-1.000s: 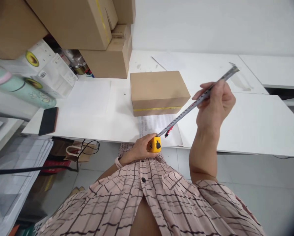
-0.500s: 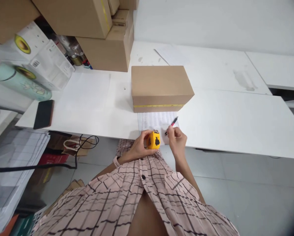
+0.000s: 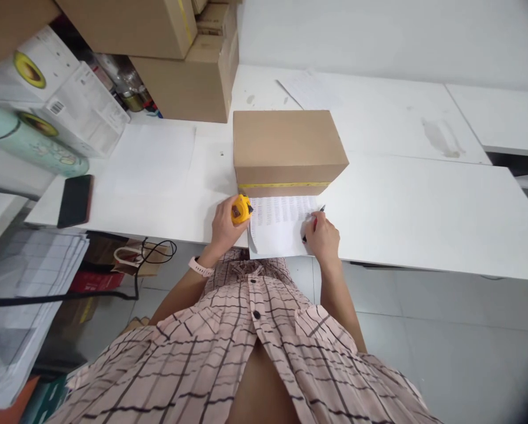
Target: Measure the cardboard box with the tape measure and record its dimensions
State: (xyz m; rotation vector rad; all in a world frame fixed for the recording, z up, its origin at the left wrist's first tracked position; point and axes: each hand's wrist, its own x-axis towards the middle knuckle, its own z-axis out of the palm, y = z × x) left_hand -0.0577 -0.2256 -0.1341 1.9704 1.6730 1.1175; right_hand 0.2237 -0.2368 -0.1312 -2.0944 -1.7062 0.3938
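My left hand (image 3: pixel 225 222) is closed around a yellow tape measure (image 3: pixel 241 209), just off the near left corner of a brown cardboard box (image 3: pixel 288 141). A yellow strip runs along the box's front side. Under and in front of the box lies a printed sheet of paper (image 3: pixel 277 235), its near left corner slightly curled. At the sheet's right edge, my right hand (image 3: pixel 324 237) grips a red and black pen (image 3: pixel 315 224); the fingers cover most of it.
Large cardboard boxes (image 3: pixel 184 82) are stacked at the back left. Beside them are white avocado-print boxes (image 3: pixel 87 109), a mint bottle (image 3: pixel 34 141) and a phone (image 3: pixel 75 201). Blank paper (image 3: pixel 153 153) lies left of the box, another sheet (image 3: pixel 308 88) behind it. A black cable (image 3: pixel 114 294) hangs below the table (image 3: pixel 423 224).
My left hand has moved left and forward with the tape measure, from the table's edge to beside the box. My right hand has shifted slightly right, still with the pen, uncovering more paper.
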